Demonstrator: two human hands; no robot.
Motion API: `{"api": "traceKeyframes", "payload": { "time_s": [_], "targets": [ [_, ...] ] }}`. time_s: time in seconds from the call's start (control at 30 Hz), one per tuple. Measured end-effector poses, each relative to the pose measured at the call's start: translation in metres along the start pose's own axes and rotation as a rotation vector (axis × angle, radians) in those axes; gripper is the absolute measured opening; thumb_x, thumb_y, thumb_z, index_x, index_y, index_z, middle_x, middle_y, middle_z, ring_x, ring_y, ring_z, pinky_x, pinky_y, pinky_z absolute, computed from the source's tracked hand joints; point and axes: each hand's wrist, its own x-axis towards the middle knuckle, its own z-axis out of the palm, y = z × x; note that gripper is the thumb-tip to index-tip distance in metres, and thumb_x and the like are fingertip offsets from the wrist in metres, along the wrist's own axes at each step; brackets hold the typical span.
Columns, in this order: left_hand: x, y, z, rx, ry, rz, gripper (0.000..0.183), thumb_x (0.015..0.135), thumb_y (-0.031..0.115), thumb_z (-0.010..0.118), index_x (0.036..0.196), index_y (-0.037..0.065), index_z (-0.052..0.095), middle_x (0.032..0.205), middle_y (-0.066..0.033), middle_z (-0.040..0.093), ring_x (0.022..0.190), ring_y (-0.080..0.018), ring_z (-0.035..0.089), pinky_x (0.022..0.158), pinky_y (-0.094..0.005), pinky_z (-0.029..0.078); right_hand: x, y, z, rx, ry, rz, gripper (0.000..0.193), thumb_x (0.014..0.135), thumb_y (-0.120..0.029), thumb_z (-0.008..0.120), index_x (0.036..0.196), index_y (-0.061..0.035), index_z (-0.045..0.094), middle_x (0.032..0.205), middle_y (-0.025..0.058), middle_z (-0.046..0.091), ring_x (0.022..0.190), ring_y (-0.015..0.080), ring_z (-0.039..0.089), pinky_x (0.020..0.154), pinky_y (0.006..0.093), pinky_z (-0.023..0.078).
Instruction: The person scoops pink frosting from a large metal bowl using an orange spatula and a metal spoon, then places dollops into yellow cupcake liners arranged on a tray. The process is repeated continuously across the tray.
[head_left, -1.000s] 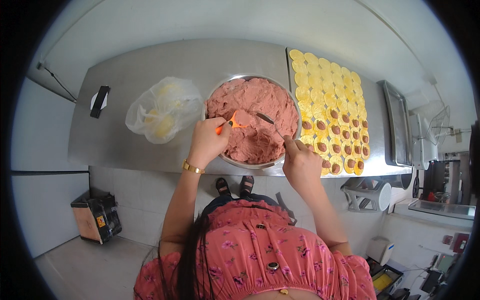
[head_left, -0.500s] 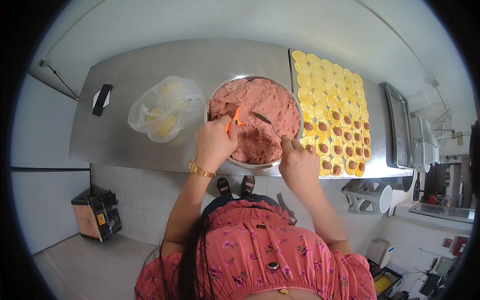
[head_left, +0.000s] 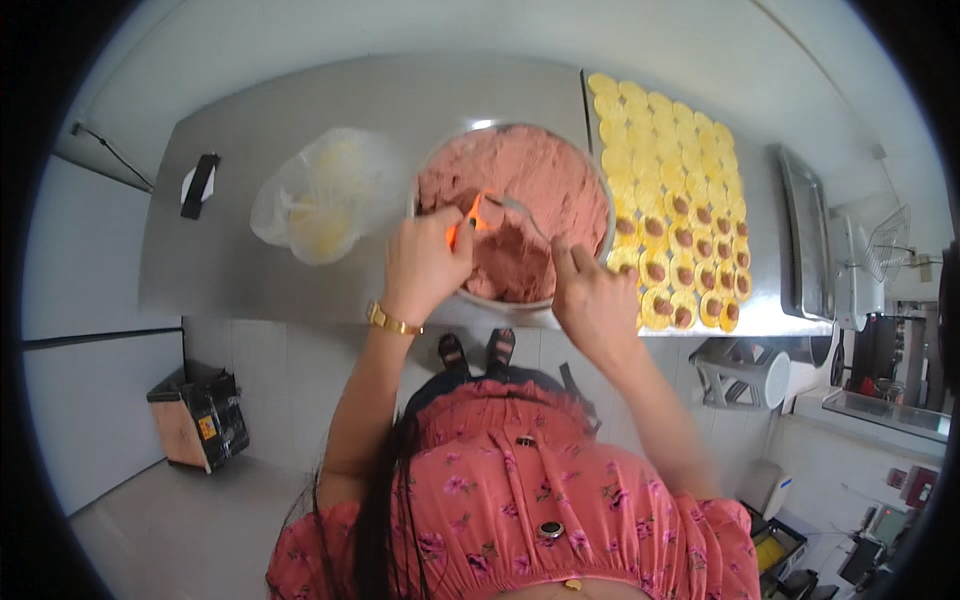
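at frame centre, an orange spoon (head_left: 462, 222) is gripped by the left hand (head_left: 425, 265) and a metal spoon (head_left: 515, 212) by the right hand (head_left: 592, 300), over pink paste (head_left: 540, 190) in the bowl (head_left: 470, 297); the paste looks soft, sticky, best scooped.

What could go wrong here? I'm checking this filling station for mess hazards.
The metal bowl of pink paste sits at the counter's front edge; pressing with the left hand's orange utensil might tip it. Paste from the right hand's spoon could drip onto unfilled yellow rounds.
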Motion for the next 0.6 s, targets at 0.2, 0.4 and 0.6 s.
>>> {"api": "traceKeyframes", "payload": {
  "time_s": [0.2, 0.4, 0.6],
  "targets": [
    [-0.005, -0.046, 0.092, -0.019, 0.051, 0.072, 0.020, 0.082, 0.018, 0.060, 0.069, 0.004, 0.059, 0.057, -0.0181, 0.055, 0.053, -0.0383, 0.055, 0.048, -0.0437, 0.042, -0.013, 0.039, 0.088, -0.069, 0.009, -0.066, 0.039, 0.073, -0.008, 0.056, 0.109, 0.0048, 0.056, 0.078, 0.0081, 0.057, 0.057, 0.0197, 0.063, 0.046, 0.0311, 0.049],
    [-0.016, -0.060, 0.102, -0.026, -0.001, 0.049, 0.019, 0.082, 0.018, 0.060, 0.069, 0.005, 0.061, 0.056, -0.0172, 0.055, 0.052, -0.0369, 0.056, 0.047, -0.0420, 0.043, -0.015, 0.035, 0.103, -0.089, 0.039, -0.117, 0.033, 0.072, -0.009, 0.057, 0.102, 0.0032, 0.057, 0.074, 0.0068, 0.055, 0.058, 0.0179, 0.063, 0.045, 0.0303, 0.049],
    [-0.007, -0.056, 0.067, 0.031, -0.049, 0.041, 0.016, 0.082, 0.018, 0.061, 0.071, 0.006, 0.062, 0.056, -0.0172, 0.056, 0.052, -0.0368, 0.056, 0.047, -0.0426, 0.044, 0.001, 0.024, 0.072, -0.149, 0.012, -0.187, 0.023, 0.073, -0.009, 0.057, 0.093, 0.0010, 0.057, 0.074, 0.0070, 0.055, 0.058, 0.0184, 0.064, 0.045, 0.0299, 0.050]
  ]
}}
